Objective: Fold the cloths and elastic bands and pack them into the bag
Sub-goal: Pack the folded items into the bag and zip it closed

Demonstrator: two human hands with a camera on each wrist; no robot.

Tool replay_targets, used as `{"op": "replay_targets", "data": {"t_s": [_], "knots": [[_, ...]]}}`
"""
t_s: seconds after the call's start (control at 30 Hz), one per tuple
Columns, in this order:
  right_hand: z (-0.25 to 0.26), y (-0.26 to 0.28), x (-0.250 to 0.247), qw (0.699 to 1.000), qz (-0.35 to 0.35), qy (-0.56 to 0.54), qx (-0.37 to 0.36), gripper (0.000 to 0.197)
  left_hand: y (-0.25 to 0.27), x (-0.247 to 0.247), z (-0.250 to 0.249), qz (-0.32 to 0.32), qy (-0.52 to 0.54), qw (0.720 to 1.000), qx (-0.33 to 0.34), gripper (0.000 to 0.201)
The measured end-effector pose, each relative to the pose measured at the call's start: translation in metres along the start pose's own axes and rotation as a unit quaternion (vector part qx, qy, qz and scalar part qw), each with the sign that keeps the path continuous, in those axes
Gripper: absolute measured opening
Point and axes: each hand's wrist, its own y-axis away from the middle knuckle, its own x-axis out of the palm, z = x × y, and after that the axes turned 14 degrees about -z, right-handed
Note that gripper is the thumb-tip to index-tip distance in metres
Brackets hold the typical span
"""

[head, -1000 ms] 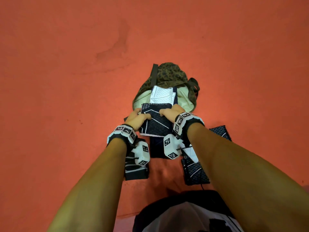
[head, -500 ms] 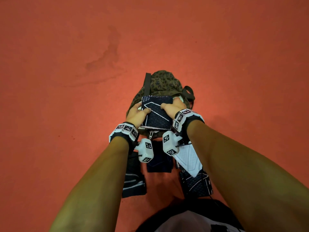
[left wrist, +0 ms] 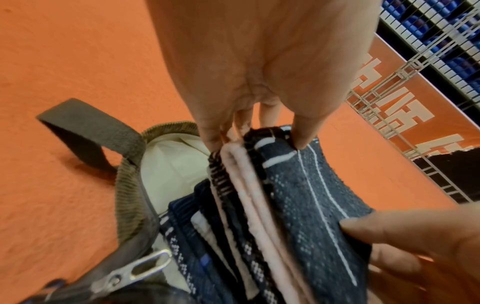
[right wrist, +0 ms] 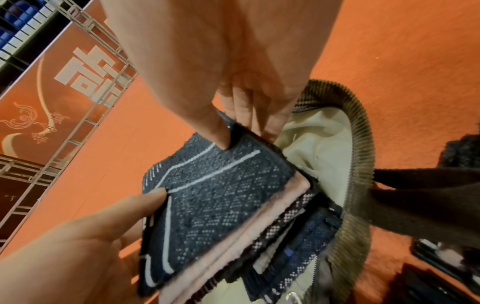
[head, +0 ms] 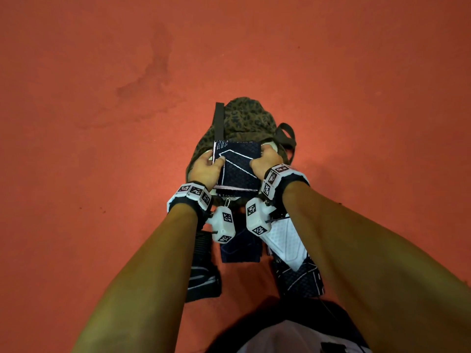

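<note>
A folded dark navy cloth with white lines is held over the open mouth of the leopard-print bag on the orange floor. My left hand pinches its left edge and my right hand pinches its right edge. In the left wrist view the folded cloth shows pink inner layers, with other dark cloths lying inside the bag against its cream lining. In the right wrist view the cloth tilts into the bag, thumb on top and fingers behind it.
More folded pieces lie on the floor near me: a dark cloth in the middle, a white and navy one at the right, a dark striped one at the left. A fence with an orange banner stands farther off.
Both hands have carried the folded navy cloth forward from the floor pile to over the bag's mouth, where it now hides the white cloth inside.
</note>
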Motion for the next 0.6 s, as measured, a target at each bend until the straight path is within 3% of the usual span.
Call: {"op": "replay_targets", "data": {"t_s": [0.23, 0.33, 0.6], "knots": [[-0.002, 0.016, -0.001, 1.000, -0.001, -0.020, -0.001, 0.026, 0.026, -0.014, -0.008, -0.002, 0.048, 0.999, -0.020, 0.033], [-0.008, 0.029, -0.004, 1.000, -0.005, -0.027, -0.007, 0.033, 0.035, -0.022, 0.004, -0.005, 0.043, 0.999, -0.034, 0.048], [-0.022, 0.071, -0.011, 0.999, -0.009, 0.038, -0.001, 0.045, 0.065, -0.036, 0.036, -0.001, 0.019, 0.999, -0.039, 0.045]]}}
